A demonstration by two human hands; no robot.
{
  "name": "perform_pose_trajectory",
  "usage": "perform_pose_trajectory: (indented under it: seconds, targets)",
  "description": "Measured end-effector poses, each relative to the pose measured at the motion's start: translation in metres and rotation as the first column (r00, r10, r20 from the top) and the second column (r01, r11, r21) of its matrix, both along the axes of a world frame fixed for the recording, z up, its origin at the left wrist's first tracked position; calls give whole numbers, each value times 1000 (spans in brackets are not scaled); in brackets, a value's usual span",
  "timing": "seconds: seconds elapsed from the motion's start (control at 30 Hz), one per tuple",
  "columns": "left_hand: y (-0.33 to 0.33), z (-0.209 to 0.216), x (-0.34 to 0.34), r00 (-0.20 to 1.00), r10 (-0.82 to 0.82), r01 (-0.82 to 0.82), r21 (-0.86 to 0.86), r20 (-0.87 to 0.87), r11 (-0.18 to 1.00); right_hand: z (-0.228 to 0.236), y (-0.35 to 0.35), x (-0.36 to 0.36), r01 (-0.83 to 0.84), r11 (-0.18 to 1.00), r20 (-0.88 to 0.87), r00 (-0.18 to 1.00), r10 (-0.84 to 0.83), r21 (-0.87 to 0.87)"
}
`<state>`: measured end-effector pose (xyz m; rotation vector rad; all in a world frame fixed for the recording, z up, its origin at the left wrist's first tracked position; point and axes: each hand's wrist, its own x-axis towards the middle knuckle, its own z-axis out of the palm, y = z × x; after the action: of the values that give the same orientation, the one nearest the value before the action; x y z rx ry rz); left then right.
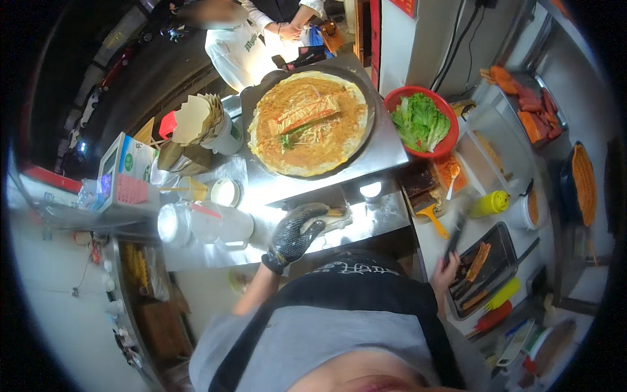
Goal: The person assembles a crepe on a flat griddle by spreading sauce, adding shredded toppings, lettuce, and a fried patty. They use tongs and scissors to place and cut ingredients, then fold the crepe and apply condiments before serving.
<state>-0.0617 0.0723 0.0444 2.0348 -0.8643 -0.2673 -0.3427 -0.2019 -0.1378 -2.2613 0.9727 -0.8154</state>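
My left hand [296,236], in a dark knitted glove with pale dots, curls over a small shallow tray [341,221] at the counter's front. Its thumb and fingers close at the end of something pale there, which I cannot make out. My bare right hand [446,270] grips a dark long-handled tool [456,236], its far end smeared by motion. Beyond my left hand, a thin round pancake [277,147] covers the round griddle [370,124]. Brown sauce coats it, with a wrapped-looking golden slab [305,115], shredded filling [313,134] and some greens [286,142] on top.
A red bowl of lettuce [420,121] stands right of the griddle. A black tray [503,236] with fried strips, a yellow bottle [490,204] and an orange-handled brush [434,221] lie rightward. Jugs [222,223] and paper sleeves [199,121] stand left. People [232,49] stand beyond the griddle.
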Motion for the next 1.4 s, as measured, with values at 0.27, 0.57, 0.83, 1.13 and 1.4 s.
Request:
perform_pose_trajectory:
  seconds: [0.27,0.57,0.83,1.13,1.4]
  targets:
    - [72,1,41,981,192,-193,-20,-40,981,120,-58,209,-424,813,-278,901,333,-400]
    - [109,-21,75,920,376,-382,-41,-110,923,182,-125,254,-618,342,-521,784,338,-708]
    - [64,25,180,913,179,-236,117,366,965,201,-107,289,-748,136,-549,585,597,-650]
    - [-38,-4,307,946,-86,-116,573,314,811,219,-103,356,-902,65,-563,321,762,-427]
    - [-66,-30,346,975,-217,139,649,41,748,259,-117,417,-956,141,-526,261,809,-258]
